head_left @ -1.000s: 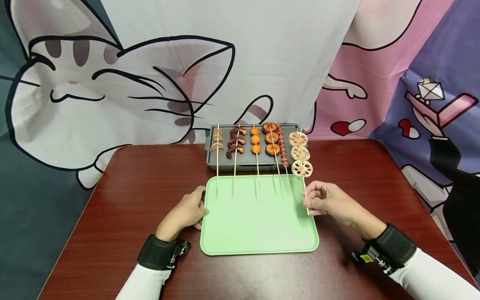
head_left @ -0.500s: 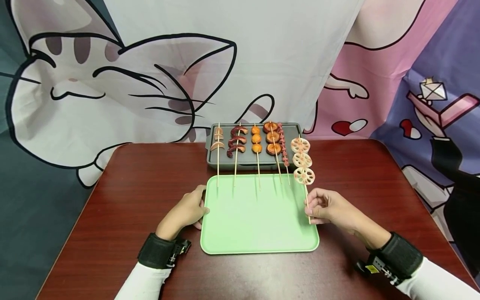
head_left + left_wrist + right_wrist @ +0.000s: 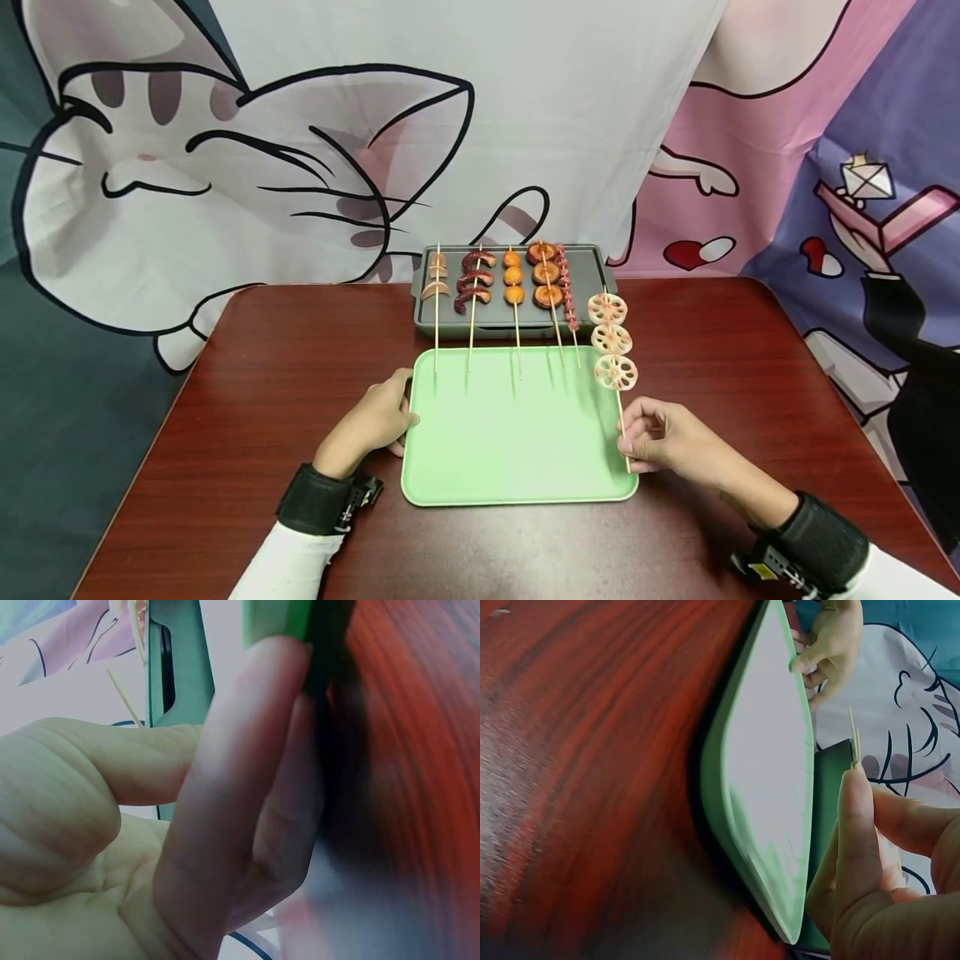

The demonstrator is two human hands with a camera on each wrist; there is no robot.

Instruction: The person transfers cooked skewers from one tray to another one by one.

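My right hand [image 3: 663,437] pinches the bare stick of a skewer with three lotus root slices [image 3: 612,339], above the right side of a light green tray [image 3: 517,433]. In the right wrist view, the stick's end [image 3: 854,746] pokes out past the pinching thumb and finger. At the tray's left edge my left hand [image 3: 378,414] grips the rim, thumb on top and fingers at the side. Its fingers [image 3: 232,757] reach the green rim in the left wrist view. The tray's surface carries no food.
Behind the tray stands a grey-green grill pan [image 3: 501,315]. Several skewers lie across it, including sausage pieces [image 3: 474,282], orange balls [image 3: 513,277] and mushrooms [image 3: 547,275], sticks jutting over the tray. A cartoon-print cloth [image 3: 525,125] hangs behind the red-brown table [image 3: 262,400].
My right hand has drawn the lotus root skewer toward me and slightly right, away from the grill pan. The left hand stays on the tray's edge.
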